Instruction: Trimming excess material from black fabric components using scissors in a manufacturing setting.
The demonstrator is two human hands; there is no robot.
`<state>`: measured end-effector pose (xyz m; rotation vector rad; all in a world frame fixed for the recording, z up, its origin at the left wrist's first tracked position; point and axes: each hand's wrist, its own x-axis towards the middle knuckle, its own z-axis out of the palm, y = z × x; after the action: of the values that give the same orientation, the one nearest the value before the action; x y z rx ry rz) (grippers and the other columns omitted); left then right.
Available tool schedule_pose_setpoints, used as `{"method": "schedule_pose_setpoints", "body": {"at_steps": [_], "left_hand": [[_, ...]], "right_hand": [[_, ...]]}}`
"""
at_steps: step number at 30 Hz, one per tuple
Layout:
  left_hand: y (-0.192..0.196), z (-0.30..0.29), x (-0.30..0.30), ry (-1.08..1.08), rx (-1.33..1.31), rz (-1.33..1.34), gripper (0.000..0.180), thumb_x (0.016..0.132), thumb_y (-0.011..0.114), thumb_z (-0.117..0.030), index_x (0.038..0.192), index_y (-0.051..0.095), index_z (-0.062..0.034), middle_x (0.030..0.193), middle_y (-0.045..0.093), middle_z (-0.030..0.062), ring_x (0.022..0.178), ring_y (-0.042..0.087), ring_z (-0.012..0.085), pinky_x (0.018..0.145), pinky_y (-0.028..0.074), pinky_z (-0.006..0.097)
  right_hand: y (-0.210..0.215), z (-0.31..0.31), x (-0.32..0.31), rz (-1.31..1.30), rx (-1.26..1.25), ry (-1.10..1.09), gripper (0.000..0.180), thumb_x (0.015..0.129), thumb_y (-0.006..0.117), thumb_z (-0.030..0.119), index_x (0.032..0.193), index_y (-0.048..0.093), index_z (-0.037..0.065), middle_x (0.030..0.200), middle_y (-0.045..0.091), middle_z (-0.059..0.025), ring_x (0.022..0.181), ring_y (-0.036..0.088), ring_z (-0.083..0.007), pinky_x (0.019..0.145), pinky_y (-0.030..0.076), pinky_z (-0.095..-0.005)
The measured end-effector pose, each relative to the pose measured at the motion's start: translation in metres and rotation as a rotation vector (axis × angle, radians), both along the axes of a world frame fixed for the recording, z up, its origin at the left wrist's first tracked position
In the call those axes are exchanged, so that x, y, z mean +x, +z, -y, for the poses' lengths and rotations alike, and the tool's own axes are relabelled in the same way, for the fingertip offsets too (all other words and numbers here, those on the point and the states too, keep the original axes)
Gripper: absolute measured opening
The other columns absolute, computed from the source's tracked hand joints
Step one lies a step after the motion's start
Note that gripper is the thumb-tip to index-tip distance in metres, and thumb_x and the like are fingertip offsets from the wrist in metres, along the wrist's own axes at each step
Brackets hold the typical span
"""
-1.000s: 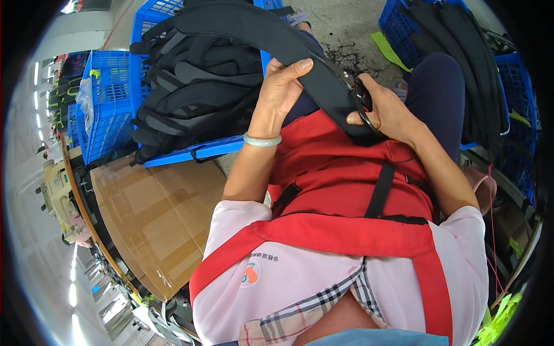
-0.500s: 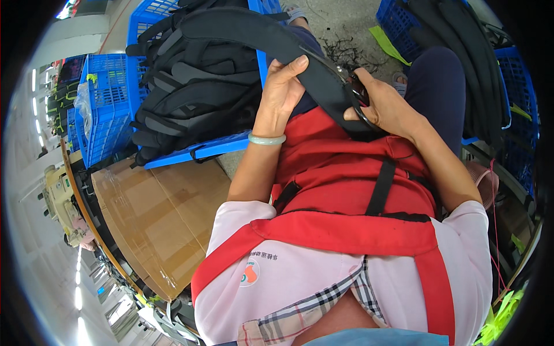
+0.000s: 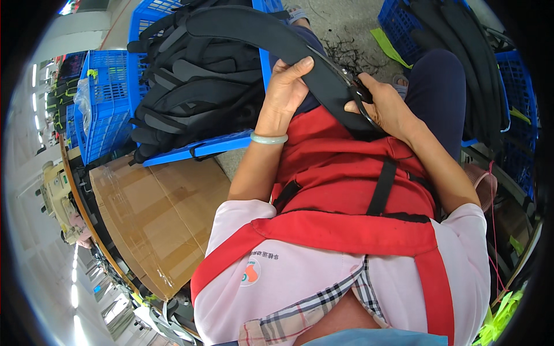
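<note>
1. Strap (image 3: 288, 45), black and padded, is crossing over the right edge of the blue crate (image 3: 173, 157) and slanting toward the red apron (image 3: 329, 190); its far end is showing above the crate's far half, and whether it is touching the pile (image 3: 196, 95) inside I cannot tell.
2. The left hand (image 3: 287, 86) is pinching the strap near mid-length, thumb on the upper face, with the fingers mostly hiding beneath.
3. The right hand (image 3: 386, 106) is gripping dark-handled scissors (image 3: 360, 92) at the strap's right edge, by the nearer end; whether the blades are standing apart or together I cannot tell.
4. In weight the strap is looking light, so one hand is probably bearing it easily.
5. It is curving in a smooth arch without creasing, suggesting a soft but springy filling: likely bending under pressure, hardly breaking.
6. Its matte cloth is appearing grippy rather than slippery; the seamed edge is seeming the part most open to a nick.
7. For a hold, the broad middle is offering the best place, thumb above and fingers below, with fingertips lying well apart from the scissors.
</note>
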<state>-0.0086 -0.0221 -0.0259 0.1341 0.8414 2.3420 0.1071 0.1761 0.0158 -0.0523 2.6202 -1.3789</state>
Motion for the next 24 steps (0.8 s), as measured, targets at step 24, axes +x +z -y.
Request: {"method": "schedule_pose_setpoints", "body": {"at_steps": [24], "left_hand": [[0.029, -0.002, -0.002, 0.082, -0.107, -0.096, 0.017, 0.081, 0.069, 0.005, 0.093, 0.068, -0.0074, 0.089, 0.068, 0.0011, 0.082, 0.066, 0.0132, 0.078, 0.054, 0.028]], "right_hand": [[0.013, 0.004, -0.006, 0.033, -0.011, 0.044, 0.068, 0.078, 0.072, 0.053, 0.105, 0.045, -0.003, 0.087, 0.061, -0.0269, 0.085, 0.061, -0.0445, 0.071, 0.047, -0.0457]]}}
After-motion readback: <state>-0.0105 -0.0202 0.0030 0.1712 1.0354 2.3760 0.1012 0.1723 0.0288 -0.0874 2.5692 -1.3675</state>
